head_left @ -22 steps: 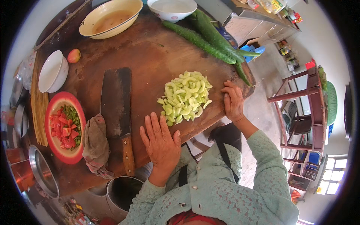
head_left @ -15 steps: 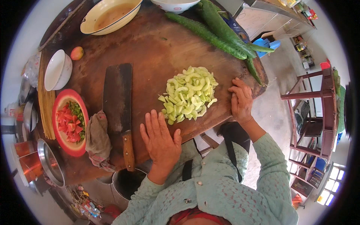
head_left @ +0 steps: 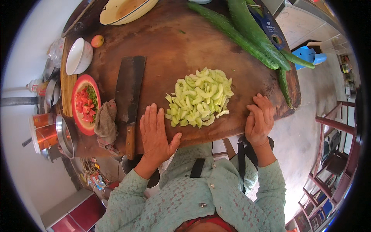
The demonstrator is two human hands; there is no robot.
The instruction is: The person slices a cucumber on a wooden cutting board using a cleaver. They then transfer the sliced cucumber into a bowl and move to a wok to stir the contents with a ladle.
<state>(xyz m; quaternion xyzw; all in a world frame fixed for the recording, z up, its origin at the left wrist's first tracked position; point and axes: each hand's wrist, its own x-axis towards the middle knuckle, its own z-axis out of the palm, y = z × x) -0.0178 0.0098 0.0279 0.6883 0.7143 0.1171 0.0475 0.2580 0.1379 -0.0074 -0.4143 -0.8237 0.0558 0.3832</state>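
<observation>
A heap of pale green sliced cucumber (head_left: 201, 98) lies on the dark wooden table (head_left: 162, 50). My left hand (head_left: 156, 131) rests flat at its left, fingers stretched and thumb apart, holding nothing. On the right, near the table edge, my right hand (head_left: 259, 121) rests with loosely bent fingers and nothing visible in it. Left of my left hand lies a broad cleaver (head_left: 130, 85), its wooden handle toward me. Beside the cleaver is a crumpled grey-brown cloth (head_left: 105, 123). Whole cucumbers (head_left: 235, 38) lie at the back right.
A red-rimmed plate (head_left: 85, 130) of chopped tomato and green bits stands at left. Behind it are a white bowl (head_left: 79, 58) and a small red-yellow fruit (head_left: 97, 41). A cream basin (head_left: 127, 19) with liquid sits at the back. Wooden furniture (head_left: 336, 127) stands at right.
The view has shifted, so the table's contents sit differently in the picture. Both hands stay beside the sliced cucumber; the right hand's fingers look slightly more turned inward.
</observation>
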